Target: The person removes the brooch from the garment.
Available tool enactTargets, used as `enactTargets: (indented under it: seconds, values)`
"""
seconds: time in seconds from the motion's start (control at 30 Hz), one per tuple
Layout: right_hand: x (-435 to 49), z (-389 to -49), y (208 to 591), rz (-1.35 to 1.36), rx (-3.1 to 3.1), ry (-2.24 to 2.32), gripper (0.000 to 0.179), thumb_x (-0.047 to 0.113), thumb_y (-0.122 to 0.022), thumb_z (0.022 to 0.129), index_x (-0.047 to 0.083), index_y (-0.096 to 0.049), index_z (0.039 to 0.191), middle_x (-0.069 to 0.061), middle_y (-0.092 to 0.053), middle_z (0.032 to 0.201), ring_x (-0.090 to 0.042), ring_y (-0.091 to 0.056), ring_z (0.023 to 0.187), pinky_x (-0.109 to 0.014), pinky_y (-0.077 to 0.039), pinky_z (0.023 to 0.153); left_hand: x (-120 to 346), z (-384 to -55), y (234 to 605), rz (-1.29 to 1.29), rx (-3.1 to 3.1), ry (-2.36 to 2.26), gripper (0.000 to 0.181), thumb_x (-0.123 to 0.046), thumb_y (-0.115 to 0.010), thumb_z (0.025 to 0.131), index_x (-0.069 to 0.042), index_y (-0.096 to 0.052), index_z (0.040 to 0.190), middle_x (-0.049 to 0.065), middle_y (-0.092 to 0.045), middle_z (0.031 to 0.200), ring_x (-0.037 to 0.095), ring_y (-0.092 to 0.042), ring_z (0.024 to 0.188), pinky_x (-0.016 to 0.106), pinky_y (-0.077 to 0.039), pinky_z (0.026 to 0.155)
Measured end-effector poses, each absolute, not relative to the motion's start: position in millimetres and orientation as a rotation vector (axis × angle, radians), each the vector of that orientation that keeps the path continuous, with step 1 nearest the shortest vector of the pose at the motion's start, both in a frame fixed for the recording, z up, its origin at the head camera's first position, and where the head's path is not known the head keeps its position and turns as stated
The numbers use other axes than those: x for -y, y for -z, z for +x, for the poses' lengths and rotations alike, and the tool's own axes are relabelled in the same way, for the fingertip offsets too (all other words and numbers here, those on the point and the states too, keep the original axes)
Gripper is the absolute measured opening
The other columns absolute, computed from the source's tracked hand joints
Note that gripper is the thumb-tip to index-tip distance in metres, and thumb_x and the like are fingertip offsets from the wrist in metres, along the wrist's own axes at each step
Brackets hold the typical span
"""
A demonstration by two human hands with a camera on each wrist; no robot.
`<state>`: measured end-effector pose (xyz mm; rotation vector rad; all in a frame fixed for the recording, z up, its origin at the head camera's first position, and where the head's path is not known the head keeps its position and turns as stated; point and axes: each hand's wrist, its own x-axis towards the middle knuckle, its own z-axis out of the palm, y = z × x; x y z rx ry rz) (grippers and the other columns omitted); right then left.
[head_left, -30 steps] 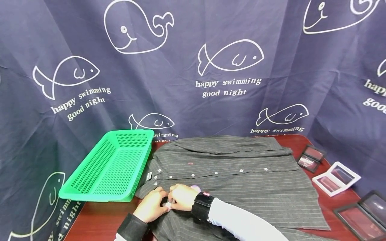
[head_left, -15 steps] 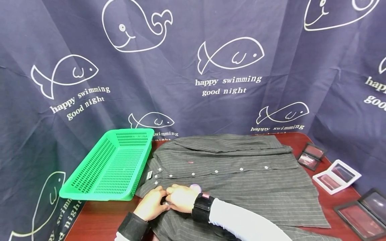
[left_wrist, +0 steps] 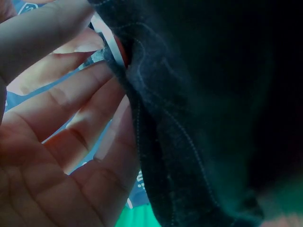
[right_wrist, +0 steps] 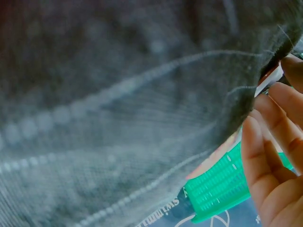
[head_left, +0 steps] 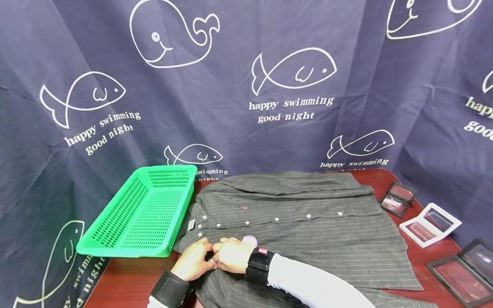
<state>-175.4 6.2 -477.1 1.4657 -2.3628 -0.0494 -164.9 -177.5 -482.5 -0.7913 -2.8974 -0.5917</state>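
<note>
Two narrow grips, left hand [head_left: 194,262] and right hand [head_left: 233,255], pinch the pinstriped button-up shirt [head_left: 308,250] spread on the table [head_left: 129,278] beside the green basket [head_left: 123,252], where gentle, even tension probably beats tugging.

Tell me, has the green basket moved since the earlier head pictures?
No, I see no shift in any direction: the green basket has its far rim across the same part of the small fish print behind it.

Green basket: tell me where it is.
In the head view, the green basket sits at the left end of the table, beside the striped shirt.
</note>
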Motion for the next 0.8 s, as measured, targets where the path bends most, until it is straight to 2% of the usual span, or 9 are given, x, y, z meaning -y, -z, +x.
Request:
enactTargets:
  seconds: [0.33, 0.47, 0.57, 0.8]
  values:
    - [-5.6, -177.6, 476.3, 1.512, 2.35, -0.004, 0.01, 0.031, -0.077, 0.077, 0.032, -0.077, 0.087, 0.013, -0.062, 0.087, -0.008, -0.053, 0.074, -0.017, -0.037, 0.058, 176.3, -165.2, 482.5, -0.785, 2.906, 0.584, 0.024, -0.018, -0.085, 0.061, -0.016, -0.065, 0.075, -0.006, -0.046, 0.072, 0.003, -0.043, 0.062, 0.023, -0.037, 0.057]
    - [-3.4, -174.0, 476.3, 1.448, 2.3, 0.112, 0.003, 0.035, -0.076, 0.077, 0.033, -0.075, 0.079, 0.016, -0.061, 0.085, -0.005, -0.053, 0.072, -0.016, -0.037, 0.057, 176.2, -166.5, 484.2, -0.788, 2.914, 0.586, 0.024, -0.019, -0.085, 0.061, -0.017, -0.064, 0.074, -0.007, -0.046, 0.072, 0.003, -0.042, 0.062, 0.023, -0.037, 0.057]
    - [-0.8, -171.0, 477.1, 1.378, 2.276, 0.193, 0.006, 0.04, -0.074, 0.078, 0.035, -0.073, 0.074, 0.018, -0.06, 0.083, -0.003, -0.053, 0.071, -0.015, -0.036, 0.055, 176.4, -167.4, 485.3, -0.792, 2.919, 0.576, 0.024, -0.019, -0.084, 0.061, -0.017, -0.064, 0.073, -0.007, -0.045, 0.072, 0.003, -0.042, 0.061, 0.023, -0.037, 0.057]
    - [3.7, -168.9, 478.8, 1.32, 2.35, 0.243, 0.006, 0.044, -0.073, 0.078, 0.039, -0.073, 0.076, 0.02, -0.06, 0.087, -0.002, -0.054, 0.073, -0.017, -0.034, 0.052, 177.1, -168.9, 485.2, -0.811, 2.91, 0.568, 0.024, -0.02, -0.084, 0.06, -0.016, -0.064, 0.073, -0.006, -0.046, 0.072, 0.004, -0.043, 0.061, 0.023, -0.038, 0.057]
